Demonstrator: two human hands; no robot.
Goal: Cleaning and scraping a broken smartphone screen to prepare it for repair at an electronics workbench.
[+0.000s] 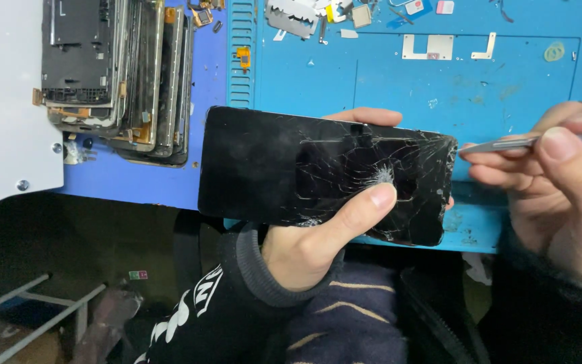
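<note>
while gripped, cracked phone [284, 165], tweezers [506, 143] beside

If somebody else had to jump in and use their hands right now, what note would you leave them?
Left hand: grips the cracked black phone from below, thumb pressed on the shattered glass, held above the near edge of the blue work mat.
Right hand: pinches metal tweezers, tip at the phone's right end; contact cannot be told.
Nearby: a stack of old phone frames at the left, small metal plates and loose bits at the far side of the mat.
Done: the phone is up in the hand with the tool at its edge.
Left: the screen is on the phone, nothing lifted off it yet.
</note>
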